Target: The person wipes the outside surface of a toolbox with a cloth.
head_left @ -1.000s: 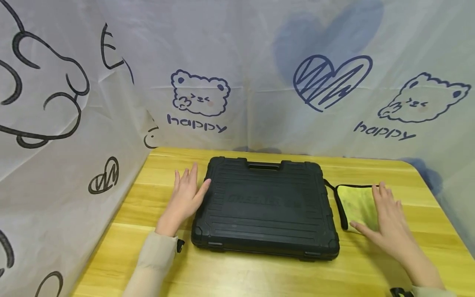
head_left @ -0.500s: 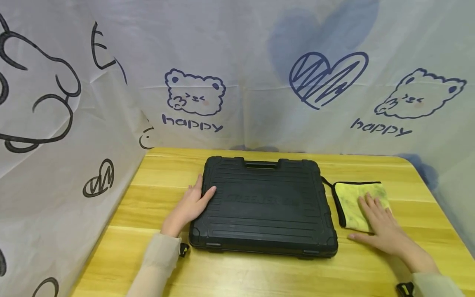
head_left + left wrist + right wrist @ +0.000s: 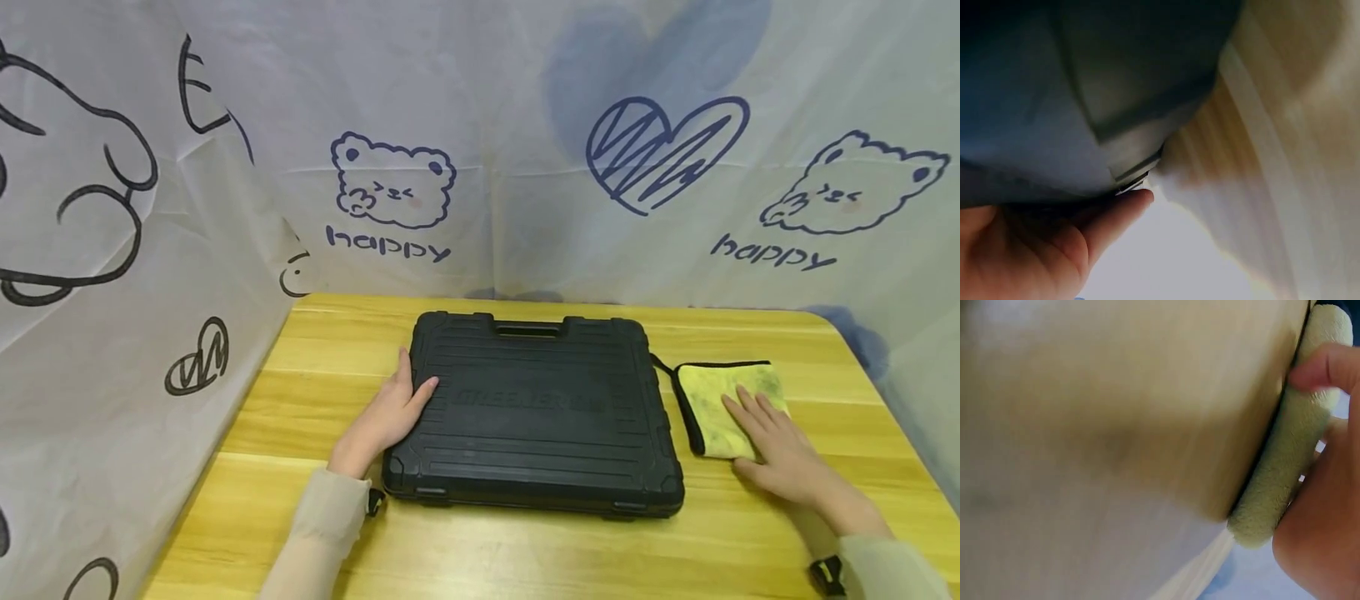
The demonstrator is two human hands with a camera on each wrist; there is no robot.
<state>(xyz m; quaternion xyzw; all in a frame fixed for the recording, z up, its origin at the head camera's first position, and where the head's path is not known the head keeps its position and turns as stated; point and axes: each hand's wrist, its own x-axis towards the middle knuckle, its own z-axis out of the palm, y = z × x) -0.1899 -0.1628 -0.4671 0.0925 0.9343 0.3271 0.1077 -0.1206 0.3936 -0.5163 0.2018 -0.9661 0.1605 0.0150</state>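
Observation:
A black hard plastic carrying case (image 3: pixel 525 408) with a handle slot lies flat on the table. My left hand (image 3: pixel 386 412) rests against its left side, thumb on the lid and fingers along the edge. In the left wrist view the thumb (image 3: pixel 1116 219) lies against the case (image 3: pixel 1022 106). To the case's right is a folded yellow-green cloth (image 3: pixel 708 404) with black trim. My right hand (image 3: pixel 783 454) lies on the cloth with its fingers stretched out. In the right wrist view the thumb (image 3: pixel 1322 369) touches the side of the thick cloth (image 3: pixel 1285 456).
All this sits on a yellow wood-grain table (image 3: pixel 480 558). A black strap (image 3: pixel 662 364) runs between cloth and case. White fabric (image 3: pixel 517 242) printed with hearts and bears hangs behind the table and on its left.
My left hand has come in from beside the case to touch its left edge. My right hand has lowered onto the cloth. The case has hardly moved on the table.

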